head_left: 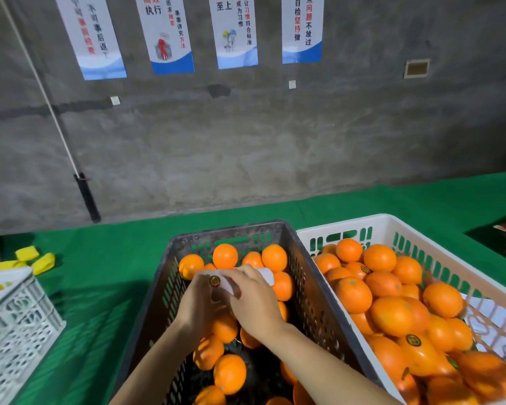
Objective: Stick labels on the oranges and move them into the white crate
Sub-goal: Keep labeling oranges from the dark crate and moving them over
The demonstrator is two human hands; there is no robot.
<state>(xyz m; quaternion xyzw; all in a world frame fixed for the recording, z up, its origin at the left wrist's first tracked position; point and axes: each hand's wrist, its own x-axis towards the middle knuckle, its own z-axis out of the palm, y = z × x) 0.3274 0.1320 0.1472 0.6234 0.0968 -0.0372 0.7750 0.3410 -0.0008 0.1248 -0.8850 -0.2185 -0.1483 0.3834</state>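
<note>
You had the dark crate [301, 287] straight before you, oranges [225, 255] in it, and the white crate [438, 255] touching its right side. Your hands [231, 299] met above the dark crate. A smaller crate [15, 317] stood well apart, left.

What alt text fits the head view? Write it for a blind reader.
Two bare hands, left hand and right hand, handle a white label strip over a dark crate of oranges. The white crate beside it, on its right, holds labelled oranges on a green table.
</note>
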